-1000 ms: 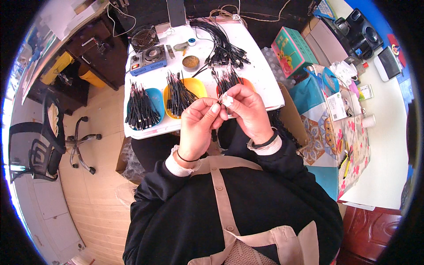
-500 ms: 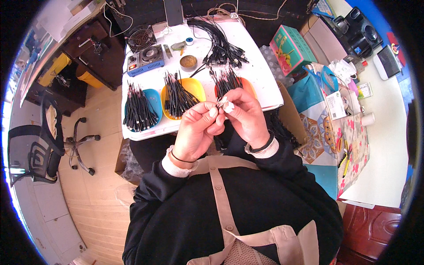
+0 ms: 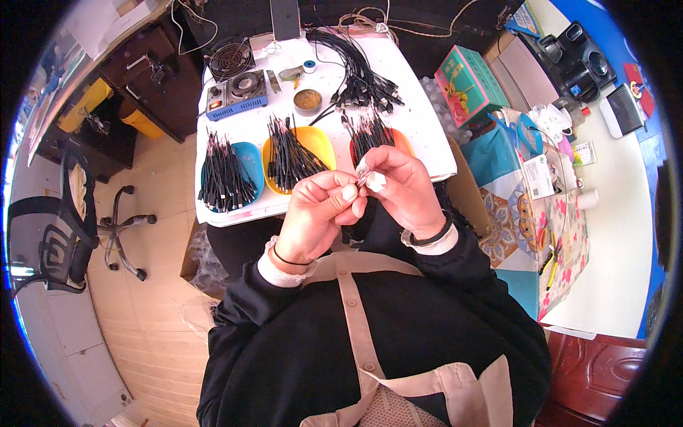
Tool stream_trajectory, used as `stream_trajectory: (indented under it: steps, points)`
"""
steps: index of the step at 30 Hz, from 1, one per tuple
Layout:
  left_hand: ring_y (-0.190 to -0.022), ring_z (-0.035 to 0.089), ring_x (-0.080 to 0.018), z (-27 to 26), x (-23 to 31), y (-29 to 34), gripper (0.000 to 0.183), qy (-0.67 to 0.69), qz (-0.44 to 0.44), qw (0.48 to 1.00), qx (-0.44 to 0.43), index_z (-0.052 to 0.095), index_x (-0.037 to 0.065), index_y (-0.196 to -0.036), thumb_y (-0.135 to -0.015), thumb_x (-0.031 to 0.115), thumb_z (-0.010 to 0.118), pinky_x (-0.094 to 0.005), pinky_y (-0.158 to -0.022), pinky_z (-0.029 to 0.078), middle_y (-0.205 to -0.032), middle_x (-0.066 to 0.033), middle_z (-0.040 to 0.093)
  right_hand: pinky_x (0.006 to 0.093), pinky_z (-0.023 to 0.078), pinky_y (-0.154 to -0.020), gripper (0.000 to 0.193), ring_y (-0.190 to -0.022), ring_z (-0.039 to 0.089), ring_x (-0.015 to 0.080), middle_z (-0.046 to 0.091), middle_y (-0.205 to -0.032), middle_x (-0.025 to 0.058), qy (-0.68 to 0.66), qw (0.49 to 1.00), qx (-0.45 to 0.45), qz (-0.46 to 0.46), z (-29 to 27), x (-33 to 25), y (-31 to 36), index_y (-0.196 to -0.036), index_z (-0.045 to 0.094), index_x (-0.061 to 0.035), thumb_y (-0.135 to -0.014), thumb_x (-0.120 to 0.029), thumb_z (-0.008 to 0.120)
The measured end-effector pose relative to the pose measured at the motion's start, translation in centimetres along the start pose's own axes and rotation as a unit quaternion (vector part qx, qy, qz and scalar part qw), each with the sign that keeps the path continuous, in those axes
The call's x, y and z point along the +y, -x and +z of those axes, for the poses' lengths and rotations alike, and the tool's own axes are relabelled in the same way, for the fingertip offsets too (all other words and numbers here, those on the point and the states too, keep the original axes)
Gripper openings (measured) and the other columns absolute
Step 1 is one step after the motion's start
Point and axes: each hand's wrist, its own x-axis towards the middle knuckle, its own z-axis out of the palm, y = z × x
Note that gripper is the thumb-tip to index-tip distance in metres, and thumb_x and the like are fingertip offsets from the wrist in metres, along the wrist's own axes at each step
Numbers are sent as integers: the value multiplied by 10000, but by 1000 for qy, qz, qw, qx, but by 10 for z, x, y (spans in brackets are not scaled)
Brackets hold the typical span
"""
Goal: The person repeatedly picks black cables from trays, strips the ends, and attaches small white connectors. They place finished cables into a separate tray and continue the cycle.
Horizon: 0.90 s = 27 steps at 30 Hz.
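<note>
My left hand point(image 3: 316, 213) and my right hand point(image 3: 409, 192) meet in front of the table's near edge. Both are closed in a pinch on the thin wires point(image 3: 361, 178) of what appears to be a short cable; fingers hide most of it. A white wrap covers the tip of my right thumb. Just beyond my hands, black cables with stripped ends point(image 3: 368, 135) lie in a red-orange tray point(image 3: 404, 144). More black cables point(image 3: 293, 153) fill a yellow tray point(image 3: 324, 141), and another bunch point(image 3: 224, 174) lies in a blue tray point(image 3: 250, 160).
On the white table point(image 3: 420, 121) stand a blue-sided device with a round top point(image 3: 245, 89), a fan point(image 3: 231, 58), a round tin point(image 3: 307, 102) and a small spool point(image 3: 309, 66). Long black cables point(image 3: 359, 75) are heaped behind. Right is a green-pink box point(image 3: 466, 85); left, an office chair point(image 3: 57, 220).
The view has shifted slightly. My fingers have drawn closer together over the wires, and less of them shows. The trays and cables stay put.
</note>
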Motion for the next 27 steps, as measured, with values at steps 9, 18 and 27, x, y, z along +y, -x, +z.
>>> stream_trajectory:
  steps: [9,18,27]
  points:
    - [-589,472,-68,-7,7,-2,144,-336,61,940,11,652,-27,-1018,-928,55,576,-186,-534,386,-777,-73,667,282,510,-776,141,-887,613,146,607,-941,59,-55,990,-21,127,-15,-4,-11,-1014,558,-16,-925,-120,594]
    - [-552,418,-17,-36,-1,-26,137,-223,26,971,86,646,-34,-993,-943,66,567,-171,-483,306,-743,-11,622,236,471,-629,213,-724,568,103,596,-865,-1,73,974,-41,211,-77,9,-64,-1069,557,-48,-923,-200,593]
    - [-514,364,-32,-44,2,-29,140,-157,50,973,160,627,-44,-965,-951,65,540,-184,-470,271,-729,-30,597,461,517,-791,222,-862,646,386,677,-871,199,817,563,80,89,-219,43,-250,-834,681,-1,-765,-210,650]
